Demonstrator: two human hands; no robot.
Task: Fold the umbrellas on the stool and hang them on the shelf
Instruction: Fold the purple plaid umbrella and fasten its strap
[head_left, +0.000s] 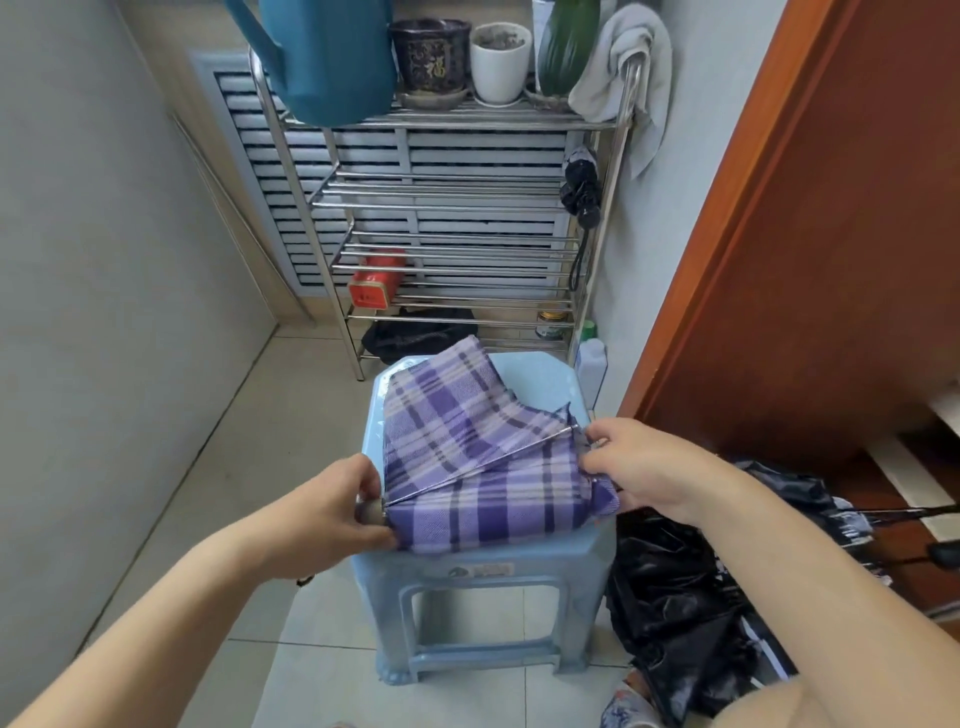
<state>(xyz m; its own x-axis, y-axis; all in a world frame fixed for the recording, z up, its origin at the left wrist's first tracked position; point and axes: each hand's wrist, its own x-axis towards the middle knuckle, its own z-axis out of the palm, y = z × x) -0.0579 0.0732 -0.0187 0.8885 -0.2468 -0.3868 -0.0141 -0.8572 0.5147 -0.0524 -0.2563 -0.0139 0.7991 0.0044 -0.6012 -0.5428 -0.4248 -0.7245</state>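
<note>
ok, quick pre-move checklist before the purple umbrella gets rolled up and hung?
1. Left hand grips the handle end of the purple umbrella: ok.
2. Right hand pinches the cloth at a rib tip: ok.
3. Cloth gathered flat round the shaft: not ok, one panel fans out loose.
4. Umbrella rests on the stool: ok.
5. Free spot on the shelf: ok, though a black umbrella hangs at its right post.
6. Strap for tying: cannot tell.

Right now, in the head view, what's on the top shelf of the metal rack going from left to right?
Teal watering can → dark patterned pot → white pot → green bottle → grey towel draped over the rack's right corner post.
</note>
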